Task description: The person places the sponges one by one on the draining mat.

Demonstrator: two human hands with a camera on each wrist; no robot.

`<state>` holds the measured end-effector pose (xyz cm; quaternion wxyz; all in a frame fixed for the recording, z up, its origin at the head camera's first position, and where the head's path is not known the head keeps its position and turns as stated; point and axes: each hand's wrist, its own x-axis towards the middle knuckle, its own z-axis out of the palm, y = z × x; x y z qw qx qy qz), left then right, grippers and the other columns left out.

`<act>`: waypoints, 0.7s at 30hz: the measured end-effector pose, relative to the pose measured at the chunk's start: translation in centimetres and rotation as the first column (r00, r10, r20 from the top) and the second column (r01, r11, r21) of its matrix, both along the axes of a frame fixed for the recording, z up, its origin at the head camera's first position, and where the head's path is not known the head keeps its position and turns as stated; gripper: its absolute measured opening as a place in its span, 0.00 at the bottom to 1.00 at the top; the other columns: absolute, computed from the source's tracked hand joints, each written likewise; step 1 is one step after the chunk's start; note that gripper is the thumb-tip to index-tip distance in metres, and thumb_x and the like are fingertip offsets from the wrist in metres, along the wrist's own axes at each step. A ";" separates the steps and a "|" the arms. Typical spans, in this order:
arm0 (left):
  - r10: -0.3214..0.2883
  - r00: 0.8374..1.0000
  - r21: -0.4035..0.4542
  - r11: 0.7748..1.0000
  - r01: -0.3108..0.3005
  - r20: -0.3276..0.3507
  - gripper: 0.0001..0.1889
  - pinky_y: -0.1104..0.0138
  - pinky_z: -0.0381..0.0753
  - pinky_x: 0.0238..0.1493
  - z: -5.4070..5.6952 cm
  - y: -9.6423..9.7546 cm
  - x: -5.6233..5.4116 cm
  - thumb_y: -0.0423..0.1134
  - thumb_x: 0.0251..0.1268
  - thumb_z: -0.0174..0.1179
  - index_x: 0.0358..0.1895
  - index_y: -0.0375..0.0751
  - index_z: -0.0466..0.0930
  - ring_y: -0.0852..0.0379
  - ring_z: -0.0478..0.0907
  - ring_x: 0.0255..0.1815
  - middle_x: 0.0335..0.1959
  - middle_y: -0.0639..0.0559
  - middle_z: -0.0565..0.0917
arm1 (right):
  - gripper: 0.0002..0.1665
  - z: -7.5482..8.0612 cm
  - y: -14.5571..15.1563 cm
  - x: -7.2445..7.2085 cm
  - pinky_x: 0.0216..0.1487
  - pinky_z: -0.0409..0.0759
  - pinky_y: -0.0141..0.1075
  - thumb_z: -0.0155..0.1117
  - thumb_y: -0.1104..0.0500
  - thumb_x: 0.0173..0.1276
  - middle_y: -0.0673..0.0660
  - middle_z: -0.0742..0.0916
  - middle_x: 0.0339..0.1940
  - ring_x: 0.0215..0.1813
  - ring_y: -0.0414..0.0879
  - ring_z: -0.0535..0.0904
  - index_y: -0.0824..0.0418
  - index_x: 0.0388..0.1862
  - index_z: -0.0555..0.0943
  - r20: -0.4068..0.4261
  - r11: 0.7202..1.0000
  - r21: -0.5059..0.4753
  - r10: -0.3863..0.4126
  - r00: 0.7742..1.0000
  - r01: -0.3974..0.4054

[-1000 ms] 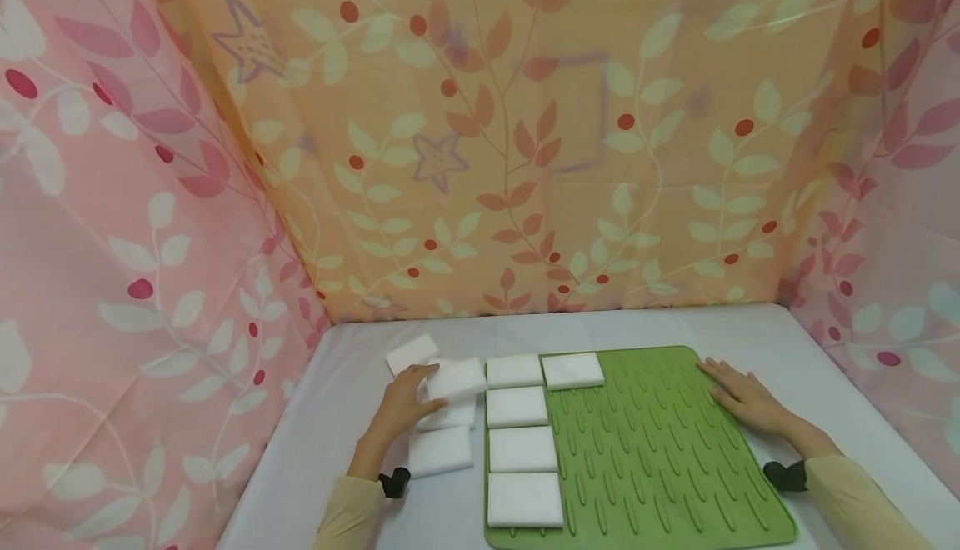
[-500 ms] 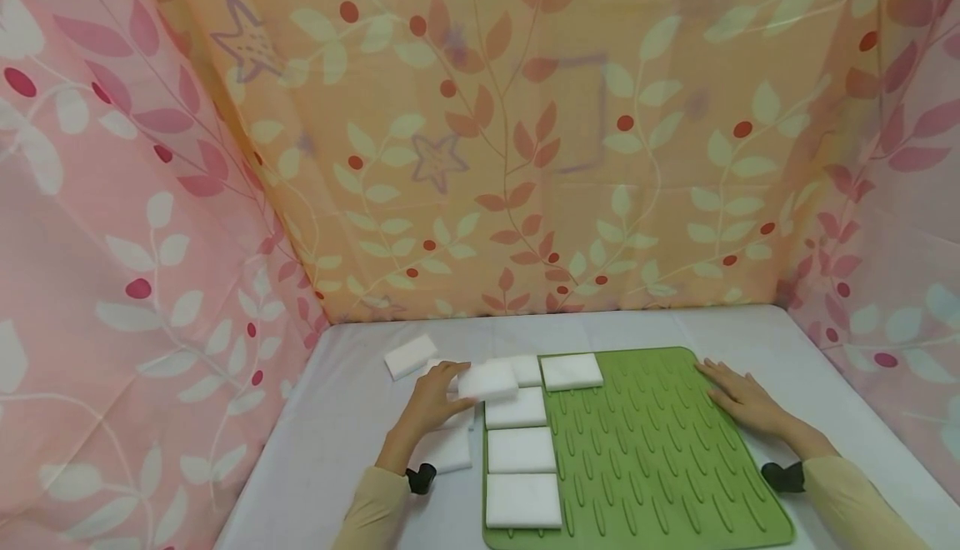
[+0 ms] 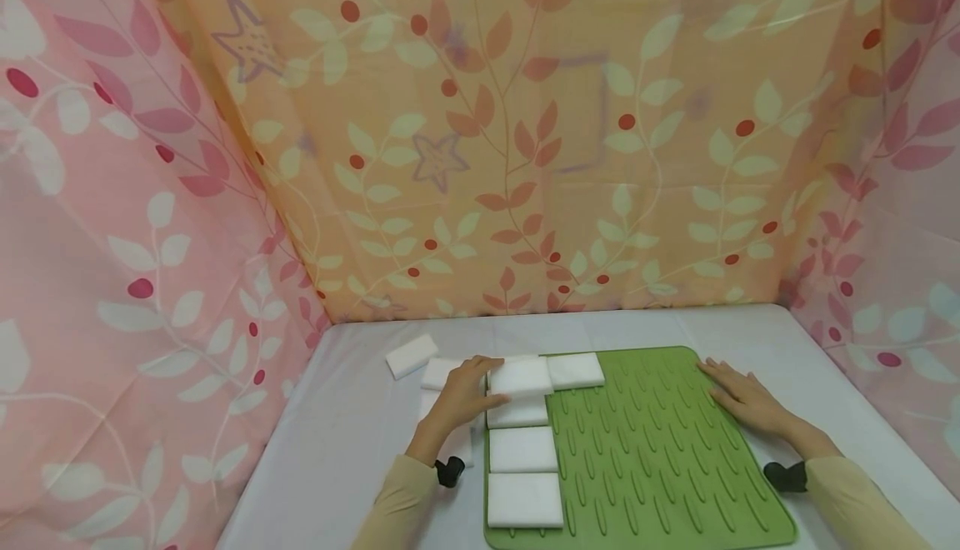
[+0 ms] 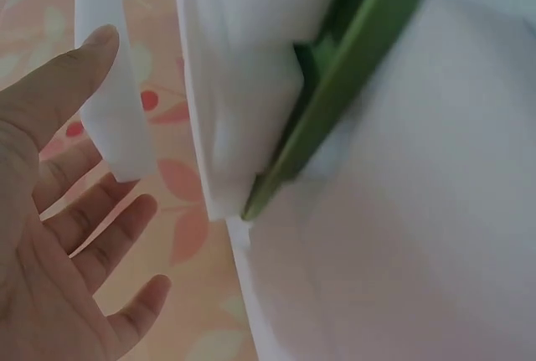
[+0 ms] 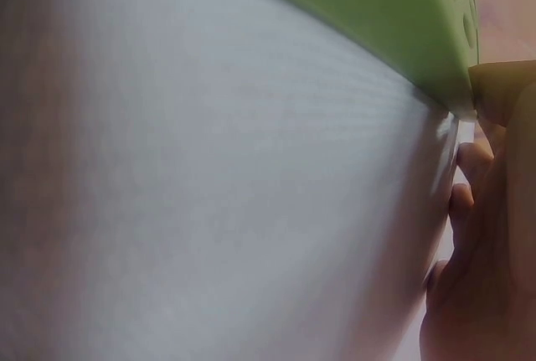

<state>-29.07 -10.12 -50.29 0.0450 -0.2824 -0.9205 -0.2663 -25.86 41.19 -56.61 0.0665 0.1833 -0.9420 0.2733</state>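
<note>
My left hand (image 3: pixel 461 400) pinches a white sponge block (image 3: pixel 521 376) between thumb and fingers, above the left edge of a green ridged mat (image 3: pixel 652 450). In the left wrist view the held block (image 4: pixel 117 118) is apart from the mat (image 4: pixel 352 68), with the thumb on one face and the fingers behind. White blocks line the mat's left side, including a front block (image 3: pixel 524 501); another block (image 3: pixel 577 371) lies along its far edge. The held block mostly hides the far corner one. My right hand (image 3: pixel 750 402) rests with extended fingers at the mat's right edge.
Left of the mat, several loose white blocks lie on the white-covered table (image 3: pixel 315 450), one (image 3: pixel 412 356) angled at the back, another (image 3: pixel 438 373) partly behind my left hand. Floral curtains (image 3: pixel 510 225) enclose the table's back and sides.
My left hand has carried the white sponge block rightward from the loose blocks to over the mat's left column. My right hand has stayed at the mat's edge.
</note>
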 end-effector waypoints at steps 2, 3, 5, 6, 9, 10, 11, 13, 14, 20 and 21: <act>-0.011 1.000 -0.009 1.000 0.010 -0.005 0.35 0.50 0.67 0.59 0.0 0.7 0.0 0.56 0.52 0.64 0.63 0.46 0.70 0.48 0.71 0.59 0.58 0.49 0.74 | 0.31 0.1 -0.1 0.1 0.60 0.39 0.71 0.51 0.57 0.71 0.77 0.63 0.66 0.66 0.76 0.53 0.65 0.69 0.60 -0.006 1.000 0.001 -0.001 1.000 0.001; -0.015 1.000 -0.016 1.000 0.014 -0.006 0.35 0.51 0.67 0.59 0.0 1.1 0.0 0.57 0.53 0.64 0.63 0.46 0.70 0.49 0.71 0.59 0.58 0.49 0.75 | 0.31 0.1 -0.1 0.1 0.60 0.39 0.71 0.51 0.57 0.71 0.77 0.63 0.66 0.66 0.77 0.53 0.65 0.69 0.60 -0.007 1.000 0.002 -0.001 1.000 0.001; -0.020 1.000 -0.031 0.999 0.019 -0.009 0.35 0.51 0.67 0.59 -0.1 1.7 0.0 0.58 0.52 0.63 0.63 0.47 0.70 0.51 0.71 0.59 0.57 0.51 0.75 | 0.31 0.2 -0.1 0.1 0.60 0.39 0.71 0.51 0.57 0.71 0.77 0.64 0.65 0.65 0.77 0.53 0.65 0.69 0.60 -0.009 1.000 0.003 0.003 1.000 -0.003; -0.023 1.000 -0.039 0.999 0.023 -0.014 0.35 0.51 0.67 0.58 -0.2 2.0 0.0 0.59 0.52 0.63 0.63 0.48 0.70 0.51 0.71 0.59 0.57 0.52 0.75 | 0.30 0.3 -0.2 0.1 0.59 0.40 0.71 0.52 0.58 0.70 0.77 0.64 0.65 0.65 0.77 0.54 0.65 0.69 0.61 -0.014 1.000 0.001 0.004 1.000 -0.004; -0.034 0.999 -0.065 0.997 0.032 -0.028 0.35 0.50 0.67 0.57 -0.3 3.0 0.2 0.61 0.52 0.62 0.62 0.49 0.71 0.52 0.72 0.58 0.56 0.53 0.76 | 0.30 0.4 -0.3 0.2 0.59 0.40 0.71 0.52 0.58 0.70 0.77 0.64 0.65 0.65 0.77 0.54 0.65 0.69 0.61 -0.017 1.000 -0.005 0.011 1.000 -0.011; -0.038 0.999 -0.079 0.996 0.035 -0.037 0.35 0.50 0.67 0.56 -0.4 3.3 0.2 0.62 0.52 0.61 0.62 0.49 0.71 0.52 0.72 0.57 0.56 0.53 0.76 | 0.30 0.4 -0.3 0.2 0.59 0.40 0.71 0.52 0.58 0.70 0.77 0.64 0.65 0.65 0.77 0.54 0.65 0.69 0.61 -0.017 1.000 -0.005 0.013 1.000 -0.013; -0.043 0.998 -0.088 0.995 0.039 -0.044 0.35 0.50 0.67 0.56 -0.4 3.6 0.3 0.62 0.52 0.61 0.62 0.49 0.71 0.52 0.72 0.57 0.56 0.53 0.76 | 0.30 0.4 -0.3 0.2 0.59 0.40 0.71 0.52 0.58 0.70 0.77 0.64 0.65 0.65 0.77 0.53 0.65 0.69 0.61 -0.016 1.000 -0.005 0.014 1.000 -0.014; -0.047 0.997 -0.118 0.992 0.041 -0.054 0.35 0.50 0.68 0.55 -0.5 4.2 0.4 0.63 0.53 0.60 0.62 0.49 0.71 0.53 0.72 0.57 0.56 0.54 0.76 | 0.30 0.4 -0.3 0.1 0.59 0.40 0.71 0.52 0.58 0.70 0.77 0.64 0.65 0.66 0.77 0.53 0.65 0.69 0.61 -0.017 1.000 -0.006 0.015 1.000 -0.015; -0.049 0.997 -0.129 0.991 0.041 -0.058 0.35 0.50 0.68 0.56 -0.5 4.4 0.4 0.63 0.52 0.60 0.62 0.50 0.71 0.54 0.72 0.56 0.56 0.54 0.77 | 0.30 0.4 -0.3 0.1 0.59 0.40 0.71 0.52 0.58 0.70 0.77 0.64 0.65 0.66 0.77 0.53 0.65 0.69 0.61 -0.018 1.000 -0.006 0.016 1.000 -0.016; -0.067 0.992 -0.195 0.980 0.045 -0.109 0.33 0.53 0.68 0.56 -0.2 6.0 0.8 0.64 0.52 0.60 0.60 0.50 0.73 0.55 0.73 0.54 0.53 0.55 0.78 | 0.30 0.4 -0.3 0.1 0.58 0.40 0.71 0.52 0.58 0.70 0.78 0.64 0.65 0.65 0.78 0.54 0.65 0.69 0.61 -0.024 1.000 -0.002 0.018 1.000 -0.018; -0.072 0.991 -0.208 0.977 0.047 -0.117 0.33 0.53 0.68 0.56 0.0 6.3 0.8 0.64 0.52 0.60 0.60 0.50 0.73 0.55 0.74 0.53 0.52 0.56 0.78 | 0.30 0.4 -0.2 0.1 0.58 0.40 0.71 0.52 0.59 0.70 0.78 0.64 0.64 0.65 0.78 0.54 0.65 0.69 0.61 -0.025 1.000 -0.002 0.019 1.000 -0.019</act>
